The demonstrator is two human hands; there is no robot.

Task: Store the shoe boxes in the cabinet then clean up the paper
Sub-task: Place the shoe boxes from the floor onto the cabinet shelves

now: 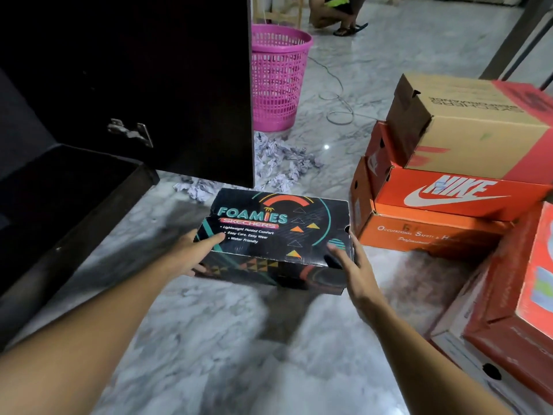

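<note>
Black shoe box (pixel 269 235), "Foamies Skechers" on the lid, is sitting low over the marble floor (pixel 239 339) at centre, lid closed. I cannot tell whether it is resting on the floor or lifted just clear.

Left hand (pixel 191 253) is gripping the box's left end: thumb lying on the lid, fingers wrapping under the side. Right hand (pixel 350 265) is gripping the near right corner, thumb pressing on the lid, fingers running along the right end.

Left of the box, the dark cabinet (pixel 74 205) is standing open; its tall dark panel (pixel 179 85) is carrying a metal hinge (pixel 131 131).

Just beyond the box, crumpled paper (pixel 281 160) is lying on the floor by the panel's edge. Farther off, a pink mesh basket (pixel 276 82) is standing upright.

Right of the box, three boxes are stacked: orange box (pixel 419 235) at the bottom, Nike box (pixel 449 193) on it, tan box (pixel 472 139) on top. More red boxes (pixel 514 295) are piled near right.

A person (pixel 335 10) is crouching far back.
</note>
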